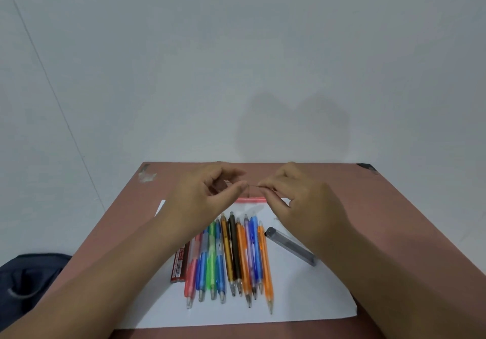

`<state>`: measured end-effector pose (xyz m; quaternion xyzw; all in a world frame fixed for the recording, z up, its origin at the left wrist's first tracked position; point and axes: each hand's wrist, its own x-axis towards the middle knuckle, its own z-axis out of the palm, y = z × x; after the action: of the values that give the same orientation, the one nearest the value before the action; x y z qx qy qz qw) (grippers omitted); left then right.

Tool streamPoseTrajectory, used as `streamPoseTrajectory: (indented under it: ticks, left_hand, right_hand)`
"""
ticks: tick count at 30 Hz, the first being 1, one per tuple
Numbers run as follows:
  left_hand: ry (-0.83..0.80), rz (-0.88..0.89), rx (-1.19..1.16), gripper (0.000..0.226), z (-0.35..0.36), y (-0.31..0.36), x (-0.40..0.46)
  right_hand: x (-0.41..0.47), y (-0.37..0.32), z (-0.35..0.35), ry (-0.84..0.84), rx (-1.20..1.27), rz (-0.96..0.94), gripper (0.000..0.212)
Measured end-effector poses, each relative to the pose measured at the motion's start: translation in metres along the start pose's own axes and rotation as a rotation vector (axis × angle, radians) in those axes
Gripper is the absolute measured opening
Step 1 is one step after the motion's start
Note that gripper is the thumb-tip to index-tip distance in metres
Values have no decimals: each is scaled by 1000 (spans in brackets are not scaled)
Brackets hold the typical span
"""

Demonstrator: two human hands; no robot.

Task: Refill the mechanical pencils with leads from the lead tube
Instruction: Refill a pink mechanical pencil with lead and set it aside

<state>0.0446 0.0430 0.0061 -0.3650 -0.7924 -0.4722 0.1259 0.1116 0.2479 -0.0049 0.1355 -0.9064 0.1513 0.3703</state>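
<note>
Several coloured mechanical pencils (231,257) lie side by side on a white sheet (302,299), tips toward me. A grey lead tube (290,246) lies at an angle to their right. A red lead tube (180,265) lies at their left, partly under my left forearm. Above the pencils' far ends, my left hand (207,194) curls its thumb and fingers round a small clear piece (248,191) that is hard to make out. My right hand (297,199) pinches a thin lead (254,186), whose end meets that clear piece.
The brown table (381,220) stands against a plain grey wall. A clear zip bag with a red strip (251,200) lies under my hands. A dark bag (29,278) sits on the floor at the left. Worn patches mark the table's two far corners.
</note>
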Motion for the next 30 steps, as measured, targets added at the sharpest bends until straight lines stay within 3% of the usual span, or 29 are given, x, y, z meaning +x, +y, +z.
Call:
streamPoseTrajectory:
  ticks: [2, 6, 10, 14, 18, 22, 26, 30]
  left_hand:
    - [-27, -84, 8, 23, -1, 2, 6]
    - [-266, -258, 289, 9, 0, 0, 18]
    - [-358, -219, 584, 19, 12, -6, 27]
    - [-501, -142, 672, 22, 23, -10, 37]
    - [-437, -113, 675, 21, 28, -21, 37]
    - [-275, -145, 550, 21, 32, -24, 31]
    - [-169, -154, 445, 19, 31, -30, 25]
    - [-82, -51, 348, 26, 28, -40, 24]
  right_hand:
    - [0, 3, -1, 5, 45, 85, 15]
    - [0, 14, -5, 5, 163, 291, 14]
    - [1, 22, -8, 31, 200, 358, 12]
    - [1, 23, -8, 60, 283, 354, 14]
    - [-1, 24, -6, 38, 380, 413, 14]
    - [-1, 25, -9, 63, 516, 537, 13]
    - [1, 22, -16, 130, 768, 618, 7]
    - [5, 12, -22, 179, 1045, 632, 9]
